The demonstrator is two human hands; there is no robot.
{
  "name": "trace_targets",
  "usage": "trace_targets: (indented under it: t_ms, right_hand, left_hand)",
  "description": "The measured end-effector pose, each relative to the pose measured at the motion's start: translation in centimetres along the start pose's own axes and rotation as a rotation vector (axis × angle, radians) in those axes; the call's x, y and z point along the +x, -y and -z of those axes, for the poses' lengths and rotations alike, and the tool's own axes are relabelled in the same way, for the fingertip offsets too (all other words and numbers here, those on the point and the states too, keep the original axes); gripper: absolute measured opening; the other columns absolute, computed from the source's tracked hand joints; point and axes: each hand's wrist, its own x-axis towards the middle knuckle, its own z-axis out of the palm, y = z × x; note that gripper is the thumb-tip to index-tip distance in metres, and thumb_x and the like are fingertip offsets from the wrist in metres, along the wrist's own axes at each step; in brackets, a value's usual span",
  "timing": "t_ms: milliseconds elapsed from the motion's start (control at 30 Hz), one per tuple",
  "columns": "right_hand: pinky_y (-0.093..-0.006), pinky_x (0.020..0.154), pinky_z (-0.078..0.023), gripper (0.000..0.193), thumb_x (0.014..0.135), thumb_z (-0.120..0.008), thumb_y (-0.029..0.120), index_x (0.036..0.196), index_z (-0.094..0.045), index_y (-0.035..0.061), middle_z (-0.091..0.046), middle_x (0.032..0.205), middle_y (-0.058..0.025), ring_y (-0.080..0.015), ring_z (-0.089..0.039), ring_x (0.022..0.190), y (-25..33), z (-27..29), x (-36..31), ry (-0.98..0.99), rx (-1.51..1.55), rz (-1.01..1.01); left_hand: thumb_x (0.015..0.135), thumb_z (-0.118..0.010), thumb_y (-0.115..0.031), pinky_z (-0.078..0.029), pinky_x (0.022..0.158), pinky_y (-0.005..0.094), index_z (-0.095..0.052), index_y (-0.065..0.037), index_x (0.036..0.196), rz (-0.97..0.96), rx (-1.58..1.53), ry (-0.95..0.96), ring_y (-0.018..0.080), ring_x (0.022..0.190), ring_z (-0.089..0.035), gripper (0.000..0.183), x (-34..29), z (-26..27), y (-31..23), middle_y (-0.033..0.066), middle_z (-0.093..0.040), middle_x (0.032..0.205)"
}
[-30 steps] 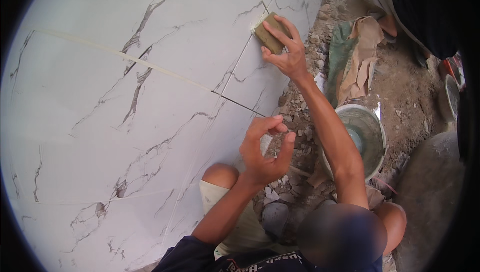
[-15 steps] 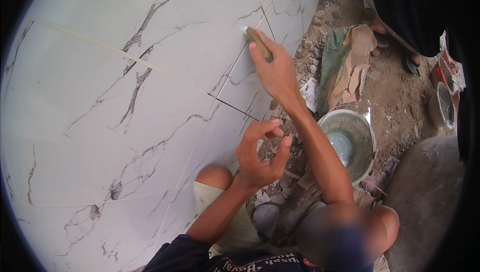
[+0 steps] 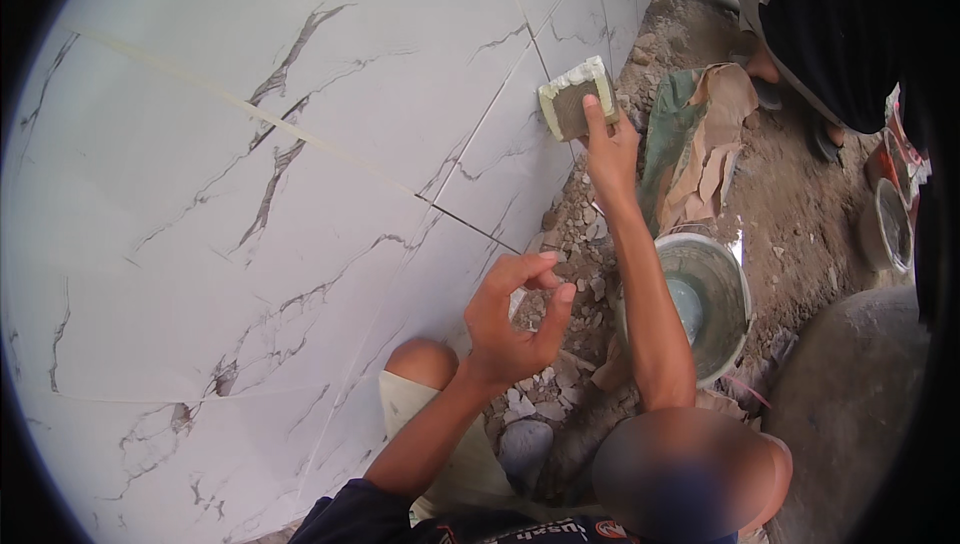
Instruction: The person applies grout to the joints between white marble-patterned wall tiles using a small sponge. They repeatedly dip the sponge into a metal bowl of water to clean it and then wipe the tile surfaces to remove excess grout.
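Note:
My right hand grips a squarish sponge-like pad, its thumb pressed on the brownish face. White paste coats the pad's top and left edges. The pad is beside the lower edge of the white, dark-veined tile wall; whether it touches the tiles I cannot tell. Pale and dark joint lines run between the tiles. My left hand is raised in front of the wall, with curled fingers and the thumb apart, and nothing shows between them.
A bucket with pale residue inside stands beside my right forearm. Rubble lies along the wall's foot. Beyond are a green sack and torn brown paper. Another person's foot and a smaller bucket are at the right.
My right hand has moved right, away from the tile joint, and turned the pad so its broad face shows. My left hand stays nearly where it was.

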Motion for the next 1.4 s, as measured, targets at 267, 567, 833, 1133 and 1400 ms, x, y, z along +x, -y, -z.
trace_targets:
  t_ms: [267, 567, 833, 1133, 1400]
  right_hand:
    - [-0.0426, 0.112, -0.052, 0.056, 0.095, -0.066, -0.008, 0.150, -0.062, -0.0027, -0.070, 0.141, -0.0229, -0.0357, -0.067, 0.133, 0.2, -4.6, 2.0, -0.208, -0.303, 0.735]
    - [-0.0446, 0.115, -0.054, 0.078, 0.078, -0.063, -0.018, 0.152, -0.060, 0.0044, -0.060, 0.156, -0.0181, -0.0419, -0.056, 0.145, -3.5, -4.6, 4.1, -0.021, -0.560, 0.994]
    - [-0.0473, 0.112, -0.057, 0.084, 0.069, -0.081, -0.007, 0.148, -0.057, 0.0098, -0.049, 0.159, -0.0133, -0.0423, -0.051, 0.146, -2.5, -2.3, 7.2, 0.171, -0.588, 1.061]
    - [-0.0418, 0.099, -0.063, 0.059, 0.074, -0.085, 0.001, 0.132, -0.074, 0.0109, -0.077, 0.133, -0.0111, -0.0390, -0.073, 0.119, -0.7, -3.2, 7.7, -0.088, -0.640, 1.231]
    - [-0.0425, 0.099, -0.062, 0.061, 0.082, -0.078, -0.002, 0.141, -0.070, 0.0070, -0.074, 0.138, -0.0150, -0.0406, -0.071, 0.124, -2.6, -3.6, 0.4, 0.001, -0.603, 0.953]
  left_hand:
    - [0.093, -0.077, 0.006, -0.055, 0.075, 0.0315, -0.053, 0.002, 0.135, -0.018, 0.047, 0.023, 0.0167, 0.080, -0.065, 0.049, 0.3, 0.3, -0.2, 0.0111, -0.066, 0.098]
    - [0.092, -0.076, 0.007, -0.054, 0.072, 0.0315, -0.051, 0.001, 0.135, -0.060, 0.072, 0.027, 0.0185, 0.079, -0.067, 0.051, 1.2, 0.6, -0.4, 0.0119, -0.067, 0.096]
    - [0.091, -0.077, 0.008, -0.054, 0.071, 0.0319, -0.054, 0.000, 0.133, -0.048, 0.083, 0.029, 0.0193, 0.077, -0.067, 0.049, 1.0, 0.9, -0.7, 0.0112, -0.068, 0.095]
    - [0.093, -0.073, 0.010, -0.053, 0.071, 0.0327, -0.047, -0.001, 0.135, -0.038, 0.006, 0.038, 0.0194, 0.077, -0.065, 0.051, 0.5, 1.7, -1.4, 0.0113, -0.063, 0.093]
    - [0.092, -0.074, 0.010, -0.053, 0.072, 0.0320, -0.051, 0.000, 0.135, -0.066, 0.081, 0.033, 0.0177, 0.077, -0.064, 0.050, 1.1, 1.4, -1.2, 0.0113, -0.065, 0.095]
